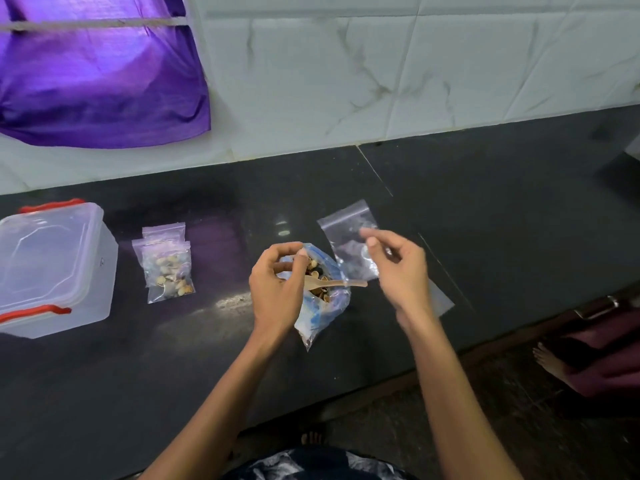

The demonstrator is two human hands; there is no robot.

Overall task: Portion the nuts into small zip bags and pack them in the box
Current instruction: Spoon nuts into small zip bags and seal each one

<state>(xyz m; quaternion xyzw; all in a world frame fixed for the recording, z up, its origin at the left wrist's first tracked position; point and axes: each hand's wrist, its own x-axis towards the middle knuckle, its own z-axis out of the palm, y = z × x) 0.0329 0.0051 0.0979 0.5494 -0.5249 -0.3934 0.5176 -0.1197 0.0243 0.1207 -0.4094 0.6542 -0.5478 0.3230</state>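
My left hand [277, 289] grips the rim of the large clear nut bag [320, 317], which stands open on the dark counter. A wooden spoon [332, 283] lies across the bag's mouth on the nuts, handle pointing right. My right hand [398, 268] hovers with loosely curled fingers over an empty small zip bag [344, 225] lying just behind the nut bag; I see nothing held in it. A small stack of filled zip bags [168, 268] lies to the left. The clear plastic box [52, 268] with red latches sits at the far left, lid on.
Another flat empty zip bag [441, 301] lies under my right wrist. A purple bag [97, 71] hangs on the tiled wall at the back left. The counter's front edge runs diagonally at the right, with another person's foot [550, 362] on the floor beyond it.
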